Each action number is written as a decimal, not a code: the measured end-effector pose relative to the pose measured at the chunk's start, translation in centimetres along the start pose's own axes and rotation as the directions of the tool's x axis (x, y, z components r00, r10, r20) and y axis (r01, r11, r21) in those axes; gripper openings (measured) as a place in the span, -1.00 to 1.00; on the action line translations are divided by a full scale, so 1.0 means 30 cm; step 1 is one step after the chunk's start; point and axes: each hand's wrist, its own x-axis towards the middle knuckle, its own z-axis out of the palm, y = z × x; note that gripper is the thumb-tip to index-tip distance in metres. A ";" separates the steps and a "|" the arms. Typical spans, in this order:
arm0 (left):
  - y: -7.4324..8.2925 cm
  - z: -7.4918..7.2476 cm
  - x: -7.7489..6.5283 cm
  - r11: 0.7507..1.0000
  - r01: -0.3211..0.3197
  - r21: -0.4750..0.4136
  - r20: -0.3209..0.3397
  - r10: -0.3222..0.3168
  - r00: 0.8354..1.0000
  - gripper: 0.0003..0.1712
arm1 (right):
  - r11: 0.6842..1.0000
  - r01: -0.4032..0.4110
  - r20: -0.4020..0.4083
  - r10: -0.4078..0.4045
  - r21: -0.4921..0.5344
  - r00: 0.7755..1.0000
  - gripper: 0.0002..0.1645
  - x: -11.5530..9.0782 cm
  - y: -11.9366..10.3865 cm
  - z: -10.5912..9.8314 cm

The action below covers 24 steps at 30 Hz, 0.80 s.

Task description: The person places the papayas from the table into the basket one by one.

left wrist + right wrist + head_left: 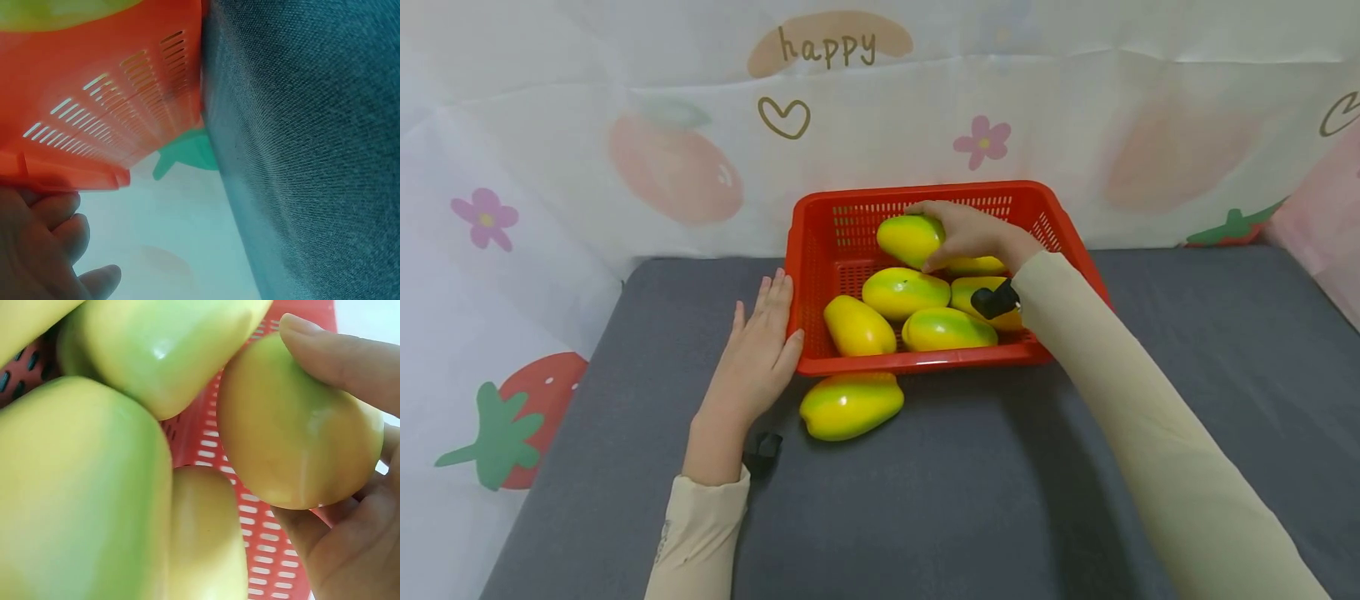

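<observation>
A red plastic basket [917, 362] with slotted walls stands on the grey cloth and holds several yellow-green mangoes. My right hand [973, 232] grips one mango [910, 240] inside it, near the back wall. In the right wrist view the thumb and fingers curl round that mango [300, 431], with other mangoes [75, 500] close beside it. With straight fingers, my left hand [756, 358] rests against the basket's left side. The left wrist view shows its fingers by the basket rim [62, 182]. One more mango [852, 407] lies on the cloth just in front of the basket.
Grey cloth [925, 500] covers the table. Behind the basket hangs a pale printed sheet [880, 125] with fruit, flowers and the word "happy". Each wrist wears a small black camera, such as the one on the left wrist [763, 450].
</observation>
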 end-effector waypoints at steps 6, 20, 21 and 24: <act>0.002 -0.003 -0.001 1.000 0.000 0.000 -0.001 0.000 1.000 -0.25 | 0.999 -0.005 0.006 0.005 -0.037 1.000 0.04 0.003 0.011 0.006; 0.004 -0.001 0.000 1.000 0.001 -0.002 0.001 -0.001 1.000 -0.24 | 0.996 0.038 -0.026 -0.040 -0.084 0.999 0.06 -0.037 0.026 -0.016; 0.004 -0.001 0.000 1.000 0.001 0.000 0.001 -0.001 1.000 -0.24 | 0.995 0.042 -0.031 -0.045 -0.090 0.999 0.06 -0.043 0.026 -0.020; 0.003 0.000 -0.001 1.000 0.002 -0.001 0.004 -0.002 1.000 -0.23 | 0.995 0.057 -0.031 -0.059 -0.087 0.998 0.04 -0.057 0.022 -0.030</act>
